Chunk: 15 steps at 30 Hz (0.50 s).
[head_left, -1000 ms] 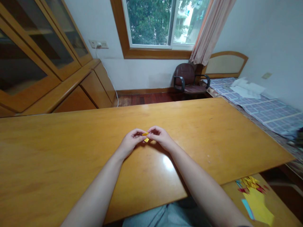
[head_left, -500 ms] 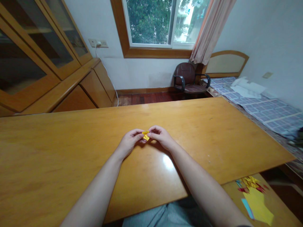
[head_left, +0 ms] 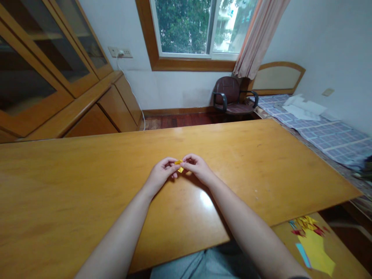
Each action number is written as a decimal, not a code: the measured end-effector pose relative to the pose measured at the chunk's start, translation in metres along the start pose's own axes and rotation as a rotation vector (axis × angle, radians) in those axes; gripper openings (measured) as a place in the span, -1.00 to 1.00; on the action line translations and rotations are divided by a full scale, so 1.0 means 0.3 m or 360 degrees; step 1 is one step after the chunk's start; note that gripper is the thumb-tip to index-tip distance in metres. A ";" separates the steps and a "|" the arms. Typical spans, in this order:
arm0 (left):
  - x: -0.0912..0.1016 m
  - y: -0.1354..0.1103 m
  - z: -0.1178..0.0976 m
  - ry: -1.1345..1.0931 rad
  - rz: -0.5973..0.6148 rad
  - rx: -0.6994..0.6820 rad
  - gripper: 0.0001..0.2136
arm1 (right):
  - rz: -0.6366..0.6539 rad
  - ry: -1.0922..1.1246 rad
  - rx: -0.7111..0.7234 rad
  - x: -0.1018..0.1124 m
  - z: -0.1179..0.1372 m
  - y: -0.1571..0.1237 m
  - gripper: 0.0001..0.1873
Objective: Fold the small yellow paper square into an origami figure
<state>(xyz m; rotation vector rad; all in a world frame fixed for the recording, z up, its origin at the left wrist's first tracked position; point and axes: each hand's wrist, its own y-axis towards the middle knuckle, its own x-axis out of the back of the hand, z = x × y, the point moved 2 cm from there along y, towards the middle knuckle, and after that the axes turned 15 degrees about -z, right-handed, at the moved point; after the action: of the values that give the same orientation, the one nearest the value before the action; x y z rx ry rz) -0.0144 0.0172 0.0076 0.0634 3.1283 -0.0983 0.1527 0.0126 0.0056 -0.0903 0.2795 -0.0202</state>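
Observation:
A small piece of folded yellow paper (head_left: 180, 169) is pinched between my two hands, just over the wooden table (head_left: 87, 186). My left hand (head_left: 162, 172) is closed on its left side, with the thumb laid across the front of the paper. From the right, my right hand (head_left: 196, 166) grips the same piece between thumb and fingers, the thumb tip close to the left one. Much of the paper is hidden behind the thumbs, so its full folded shape cannot be made out.
On a lower surface at the bottom right lie yellow paper sheets (head_left: 316, 252), a light blue paper (head_left: 302, 255) and several small yellow and red folded pieces (head_left: 306, 223). Beyond the table stand a chair (head_left: 229, 95), a cabinet (head_left: 87, 112) and a bed (head_left: 325, 135).
My left thumb has slid right across the paper, toward the right thumb. Less of the paper's lower part shows now. My right hand stays nearly still.

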 end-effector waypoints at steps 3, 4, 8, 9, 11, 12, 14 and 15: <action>0.000 -0.006 -0.001 0.0114 -0.0026 -0.0070 -0.70 | -0.0008 -0.0011 0.0008 0.002 -0.008 0.005 -0.65; 0.000 -0.008 -0.001 0.0155 -0.0041 -0.0095 -0.70 | -0.0012 -0.0011 0.0006 0.001 -0.009 0.006 -0.64; -0.002 -0.014 0.002 0.0225 -0.0108 -0.0150 -0.69 | -0.0013 -0.0036 0.0007 -0.003 -0.010 0.007 -0.61; -0.004 -0.015 0.003 0.0217 -0.0119 -0.0148 -0.69 | -0.0007 -0.0046 0.0015 -0.004 -0.009 0.006 -0.61; -0.008 -0.016 0.005 0.0204 -0.0138 -0.0137 -0.68 | -0.0003 -0.0066 0.0033 -0.006 -0.007 0.005 -0.61; -0.011 -0.017 0.005 0.0207 -0.0147 -0.0135 -0.67 | -0.0010 -0.0072 0.0041 -0.007 -0.005 0.004 -0.60; -0.014 -0.019 0.004 0.0222 -0.0159 -0.0138 -0.66 | -0.0030 -0.0083 0.0050 -0.007 -0.002 0.002 -0.60; -0.016 -0.021 0.004 0.0231 -0.0160 -0.0143 -0.66 | -0.0034 -0.0084 0.0049 -0.007 -0.001 0.001 -0.59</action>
<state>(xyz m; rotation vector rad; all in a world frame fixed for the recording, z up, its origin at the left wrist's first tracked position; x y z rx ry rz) -0.0100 0.0106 0.0068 -0.0919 3.2751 0.0488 0.1507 0.0129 0.0058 -0.0630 0.2253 -0.0434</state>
